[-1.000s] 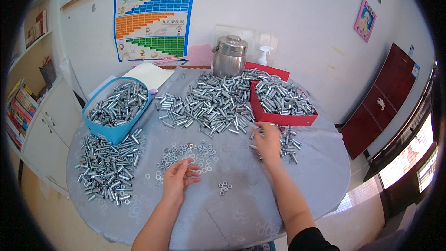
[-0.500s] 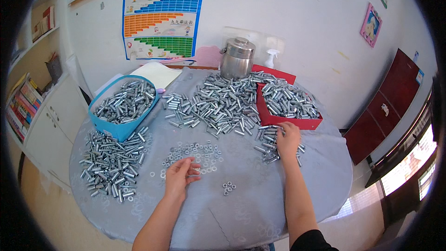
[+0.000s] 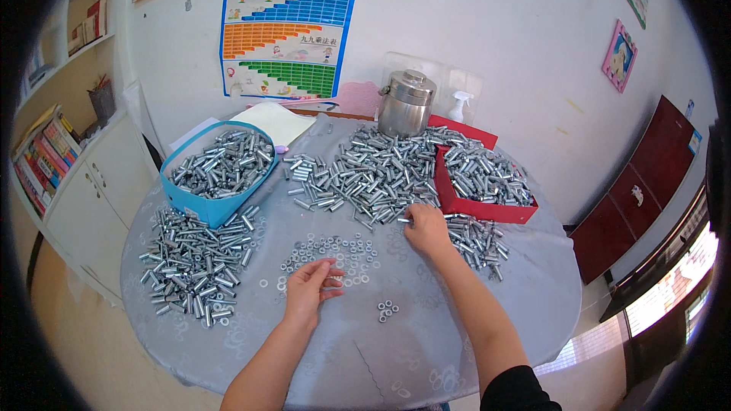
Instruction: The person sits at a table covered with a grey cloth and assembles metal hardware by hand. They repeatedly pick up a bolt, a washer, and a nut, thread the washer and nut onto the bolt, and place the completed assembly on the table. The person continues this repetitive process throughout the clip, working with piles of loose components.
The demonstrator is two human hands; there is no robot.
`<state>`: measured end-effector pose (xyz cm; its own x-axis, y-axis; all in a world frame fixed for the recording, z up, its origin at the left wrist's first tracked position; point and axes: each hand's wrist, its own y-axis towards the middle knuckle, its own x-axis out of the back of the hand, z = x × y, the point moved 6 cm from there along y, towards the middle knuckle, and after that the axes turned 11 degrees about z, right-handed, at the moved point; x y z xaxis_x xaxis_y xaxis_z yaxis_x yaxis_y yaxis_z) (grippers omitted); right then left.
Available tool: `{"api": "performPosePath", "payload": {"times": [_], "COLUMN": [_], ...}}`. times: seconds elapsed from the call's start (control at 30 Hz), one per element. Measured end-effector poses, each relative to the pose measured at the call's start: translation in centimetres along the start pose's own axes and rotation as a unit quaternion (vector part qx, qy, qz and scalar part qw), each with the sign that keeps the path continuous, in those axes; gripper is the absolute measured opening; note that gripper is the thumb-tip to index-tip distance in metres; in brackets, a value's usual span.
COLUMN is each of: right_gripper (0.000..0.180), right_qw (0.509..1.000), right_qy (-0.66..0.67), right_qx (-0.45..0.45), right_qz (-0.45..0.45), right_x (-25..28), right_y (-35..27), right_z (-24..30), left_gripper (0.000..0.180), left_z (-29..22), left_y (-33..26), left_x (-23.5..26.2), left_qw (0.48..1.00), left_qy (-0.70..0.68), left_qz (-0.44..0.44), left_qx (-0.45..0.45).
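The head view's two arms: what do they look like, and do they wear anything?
Human, with no cables. The left grip and right grip are ungloved hands. The left forearm and right forearm are bare, with no visible watch or bracelet. A black sleeve shows on the right at the lower edge; none shows on the left.

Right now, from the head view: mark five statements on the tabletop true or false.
1. The blue bin is filled with metal cylinders. True.
2. The red box stands left of the blue bin. False: it stands to the right.
3. The left hand is next to scattered nuts and washers. True.
4. The right hand is inside the blue bin. False: it is outside, by loose cylinders near the red box.
5. The steel pot stands upright behind the large pile. True.
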<state>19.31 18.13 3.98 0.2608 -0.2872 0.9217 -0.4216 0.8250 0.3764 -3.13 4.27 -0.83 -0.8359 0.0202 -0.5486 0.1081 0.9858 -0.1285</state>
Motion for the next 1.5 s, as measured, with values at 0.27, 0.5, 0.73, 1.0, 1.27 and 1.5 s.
{"api": "performPosePath", "payload": {"times": [0.27, 0.5, 0.73, 1.0, 1.27, 1.5], "right_gripper": [0.016, 0.013, 0.018, 0.02, 0.036, 0.055], "right_qw": [0.995, 0.987, 0.969, 0.833, 0.793, 0.703], "right_qy": [-0.081, -0.105, 0.232, 0.505, 0.583, 0.669], "right_qx": [0.066, 0.121, 0.029, -0.017, -0.007, 0.025], "right_qz": [-0.001, -0.015, 0.08, 0.227, 0.176, 0.239], "right_x": [-1.2, -0.4, 2.0, -0.1, 0.0, -1.0], "right_y": [2.1, 1.2, -2.8, -5.5, -5.5, -5.8], "right_z": [0.3, -0.3, 5.4, 10.6, 10.9, 11.8], "left_gripper": [0.018, 0.018, 0.024, 0.025, 0.016, 0.017], "left_z": [0.3, 0.4, 0.2, 0.3, 0.4, 0.6], "left_y": [0.2, 0.3, 0.2, 0.0, 0.1, -0.7], "left_x": [0.2, -0.1, -0.7, -1.6, -1.2, -3.2], "left_qw": [1.0, 1.0, 0.995, 0.985, 0.991, 0.993], "left_qy": [-0.007, -0.007, 0.083, 0.14, 0.078, 0.066], "left_qz": [0.002, 0.01, 0.036, 0.062, 0.042, 0.098], "left_qx": [0.003, 0.012, -0.03, -0.076, -0.102, 0.022]}}
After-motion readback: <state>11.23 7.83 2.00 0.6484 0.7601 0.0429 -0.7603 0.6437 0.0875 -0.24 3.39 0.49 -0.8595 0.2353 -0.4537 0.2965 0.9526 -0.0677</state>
